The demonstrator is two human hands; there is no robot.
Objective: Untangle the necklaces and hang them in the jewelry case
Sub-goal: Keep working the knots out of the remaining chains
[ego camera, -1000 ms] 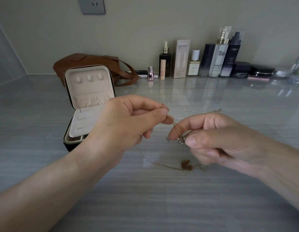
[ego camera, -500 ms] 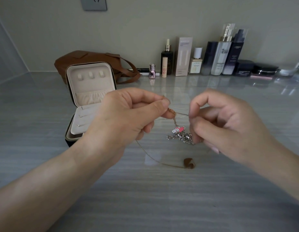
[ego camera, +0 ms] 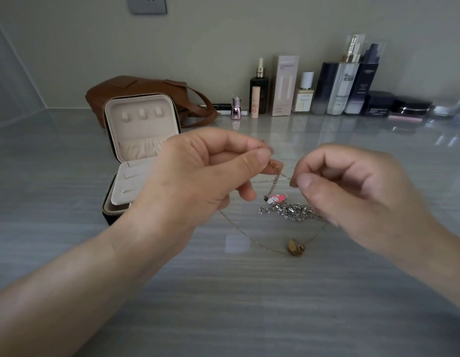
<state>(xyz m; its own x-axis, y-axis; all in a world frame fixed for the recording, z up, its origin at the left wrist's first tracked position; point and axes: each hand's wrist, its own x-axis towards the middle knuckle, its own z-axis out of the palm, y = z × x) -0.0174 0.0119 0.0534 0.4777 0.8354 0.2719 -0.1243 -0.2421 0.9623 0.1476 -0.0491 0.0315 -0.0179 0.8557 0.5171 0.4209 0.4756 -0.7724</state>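
Necklaces (ego camera: 283,207) are hanging in a tangle between our two hands, over the grey worktop (ego camera: 223,305).

1. Our left hand (ego camera: 198,176) is pinching the top of a rose-gold link chain (ego camera: 274,182). The grip is closed tight, thumb tip against index finger, and the other fingers are curling under. The link chain is dropping from this grip to a pink charm (ego camera: 276,198) at its lower end.
2. Our right hand (ego camera: 357,191) is pinching a fine strand (ego camera: 271,180) that is running across behind the link chain. This grip is also closed, thumb against index fingertip, with the remaining fingers folding into the palm.
3. A silver chain (ego camera: 301,213) is bunching just below the pink charm and passing under our right hand's lower fingers.
4. A thin gold chain (ego camera: 243,234) is looping down from under our left hand to a gold pendant (ego camera: 295,247) and rising toward our right hand. We cannot tell whether the pendant is touching the worktop.

The jewelry case (ego camera: 144,130) is standing open behind our left hand, with its lid upright and nothing hanging on its hooks. A brown bag (ego camera: 136,86) is lying behind the case, and a row of cosmetic bottles (ego camera: 337,91) is lining the wall.
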